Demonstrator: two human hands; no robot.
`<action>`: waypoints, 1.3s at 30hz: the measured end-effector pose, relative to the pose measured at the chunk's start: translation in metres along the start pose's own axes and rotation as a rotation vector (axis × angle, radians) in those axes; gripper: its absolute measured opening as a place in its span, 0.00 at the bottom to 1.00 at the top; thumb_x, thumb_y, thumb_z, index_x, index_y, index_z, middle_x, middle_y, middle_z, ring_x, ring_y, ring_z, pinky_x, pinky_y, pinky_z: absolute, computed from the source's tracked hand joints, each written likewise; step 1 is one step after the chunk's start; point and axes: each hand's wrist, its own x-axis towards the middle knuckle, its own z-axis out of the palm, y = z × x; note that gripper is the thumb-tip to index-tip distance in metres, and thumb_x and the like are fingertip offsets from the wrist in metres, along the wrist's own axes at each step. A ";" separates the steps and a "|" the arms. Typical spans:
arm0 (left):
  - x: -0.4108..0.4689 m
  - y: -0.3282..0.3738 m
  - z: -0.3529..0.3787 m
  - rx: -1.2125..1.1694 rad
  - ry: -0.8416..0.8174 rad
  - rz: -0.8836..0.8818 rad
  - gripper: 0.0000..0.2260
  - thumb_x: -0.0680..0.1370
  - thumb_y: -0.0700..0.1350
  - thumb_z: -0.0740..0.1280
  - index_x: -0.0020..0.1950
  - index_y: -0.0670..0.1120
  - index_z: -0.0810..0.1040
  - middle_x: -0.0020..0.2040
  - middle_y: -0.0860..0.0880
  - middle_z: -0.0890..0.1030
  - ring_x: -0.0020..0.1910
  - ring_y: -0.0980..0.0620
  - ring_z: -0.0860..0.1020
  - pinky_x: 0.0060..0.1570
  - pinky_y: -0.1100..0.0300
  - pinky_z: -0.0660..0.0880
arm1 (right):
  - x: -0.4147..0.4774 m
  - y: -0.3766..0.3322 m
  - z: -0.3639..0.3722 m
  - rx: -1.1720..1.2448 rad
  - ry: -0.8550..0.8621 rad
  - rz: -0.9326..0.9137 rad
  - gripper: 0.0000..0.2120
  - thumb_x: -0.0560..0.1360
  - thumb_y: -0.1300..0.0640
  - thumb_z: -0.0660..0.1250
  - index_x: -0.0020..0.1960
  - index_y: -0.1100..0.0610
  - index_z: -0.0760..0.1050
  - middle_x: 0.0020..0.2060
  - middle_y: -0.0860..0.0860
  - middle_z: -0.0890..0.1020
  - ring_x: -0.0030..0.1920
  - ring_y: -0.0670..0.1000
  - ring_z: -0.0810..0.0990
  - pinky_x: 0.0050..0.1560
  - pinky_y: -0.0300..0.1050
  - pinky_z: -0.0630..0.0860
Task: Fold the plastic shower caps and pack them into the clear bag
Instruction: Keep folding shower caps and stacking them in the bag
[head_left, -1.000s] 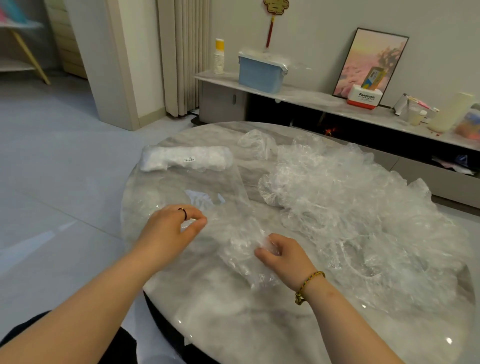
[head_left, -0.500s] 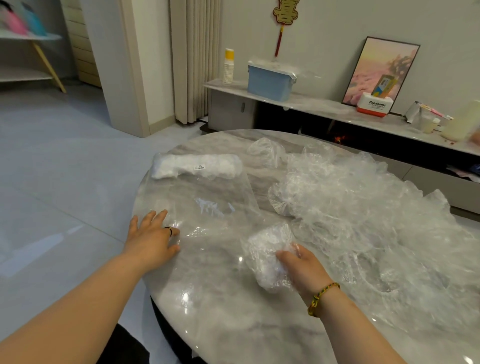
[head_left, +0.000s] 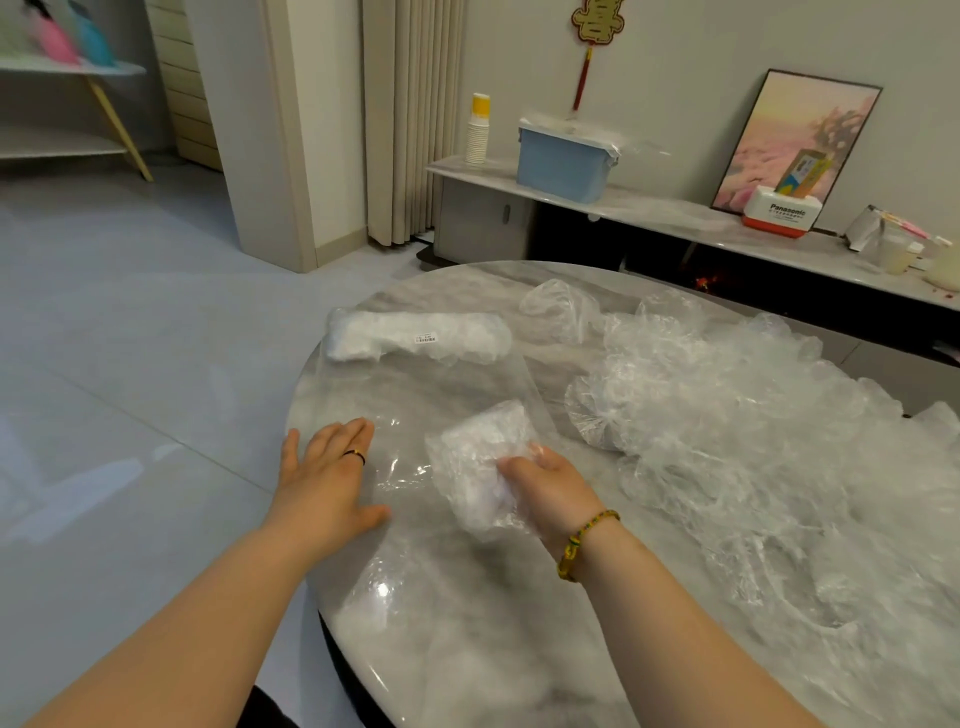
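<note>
Marble tabletop (head_left: 467, 649), round, carries all the work items. My left hand (head_left: 324, 486) lies flat, fingers spread, pressing the near end of one clear bag (head_left: 415, 395); nothing is gripped. My right hand (head_left: 553, 491), just beside it, is closed on one folded shower cap (head_left: 480, 462), which sits at the bag's right edge. Right of that hand: one loose heap of unfolded caps (head_left: 753, 441), count not discernible. Beyond both hands: one white packed roll (head_left: 421, 338), bearing one label.
</note>
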 end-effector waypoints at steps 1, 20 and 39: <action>0.000 0.000 0.000 -0.020 0.049 0.035 0.39 0.76 0.59 0.60 0.76 0.47 0.38 0.76 0.54 0.42 0.75 0.53 0.43 0.72 0.51 0.38 | 0.003 -0.001 0.006 -0.033 -0.013 0.008 0.11 0.75 0.64 0.59 0.35 0.55 0.68 0.31 0.52 0.71 0.34 0.50 0.70 0.36 0.42 0.67; -0.027 0.016 0.003 -0.394 0.463 0.667 0.45 0.63 0.36 0.66 0.75 0.55 0.50 0.73 0.59 0.57 0.67 0.58 0.60 0.64 0.75 0.49 | 0.019 -0.026 0.019 0.359 0.060 0.329 0.11 0.79 0.69 0.50 0.41 0.61 0.65 0.31 0.56 0.71 0.32 0.49 0.80 0.18 0.35 0.67; -0.047 0.030 -0.020 -1.176 0.350 0.345 0.18 0.62 0.49 0.59 0.47 0.67 0.77 0.56 0.68 0.75 0.57 0.70 0.72 0.56 0.78 0.65 | 0.061 -0.024 0.036 0.751 0.176 0.166 0.10 0.80 0.67 0.50 0.50 0.55 0.66 0.35 0.52 0.66 0.33 0.50 0.66 0.21 0.34 0.72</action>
